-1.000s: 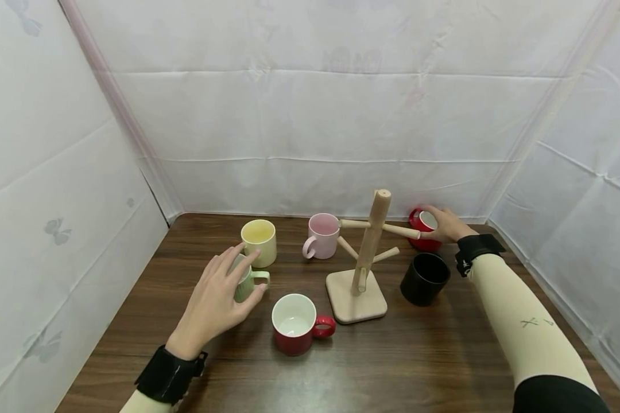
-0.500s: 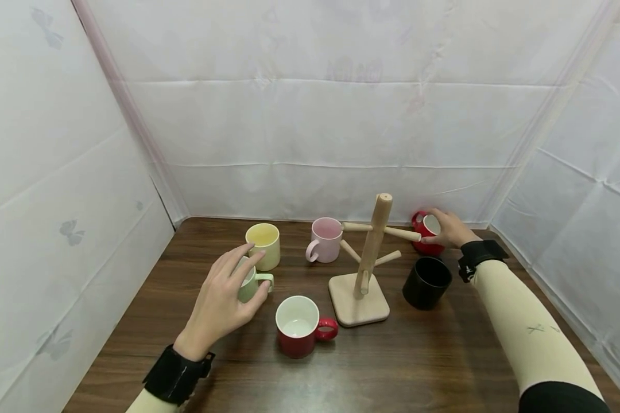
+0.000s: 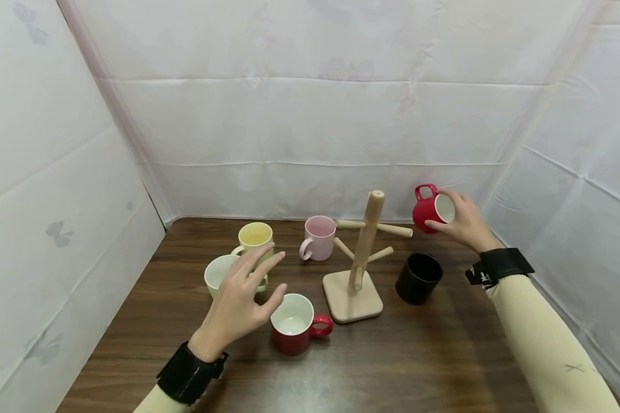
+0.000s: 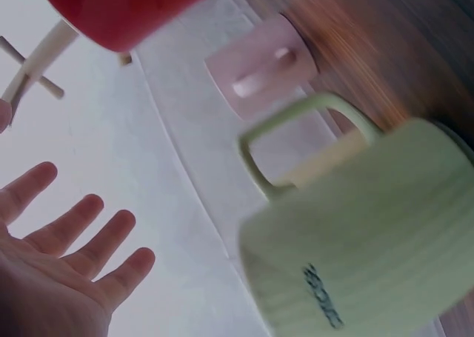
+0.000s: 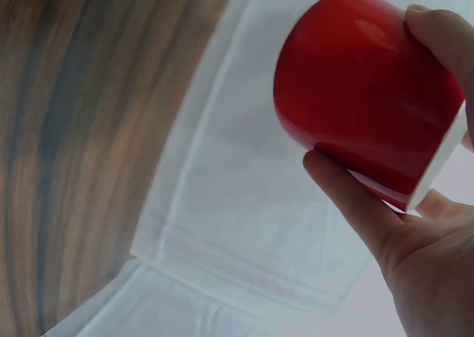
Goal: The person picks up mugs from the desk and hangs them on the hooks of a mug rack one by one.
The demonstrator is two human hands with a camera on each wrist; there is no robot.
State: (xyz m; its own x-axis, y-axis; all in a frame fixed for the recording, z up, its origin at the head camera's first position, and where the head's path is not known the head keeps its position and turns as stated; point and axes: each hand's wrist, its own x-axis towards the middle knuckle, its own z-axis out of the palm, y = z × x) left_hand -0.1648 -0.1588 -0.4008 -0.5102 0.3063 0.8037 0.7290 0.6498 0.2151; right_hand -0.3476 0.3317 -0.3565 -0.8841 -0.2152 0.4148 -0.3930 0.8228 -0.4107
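At the back right, my right hand (image 3: 467,223) grips a red mug (image 3: 427,213) by its body and holds it tilted above the table, its white inside turned toward the palm. The right wrist view shows thumb and fingers on either side of the red mug (image 5: 363,92). My left hand (image 3: 240,307) hovers with spread fingers above the pale green mug (image 3: 218,272), holding nothing. In the left wrist view, the left hand (image 4: 70,263) is apart from the green mug (image 4: 363,233). A wooden mug tree (image 3: 364,246) with bare pegs stands in the middle.
Behind the left hand is a yellow mug (image 3: 255,234), and a pink mug (image 3: 318,238) stands at the back. A dark red mug (image 3: 291,338) with white inside sits in front of the mug tree. Right of the tree is a black mug (image 3: 417,281). White cloth walls (image 3: 310,126) enclose the table.
My right hand has lifted the red mug off the table, up and slightly right. My left hand has shifted right, uncovering more of the green mug.
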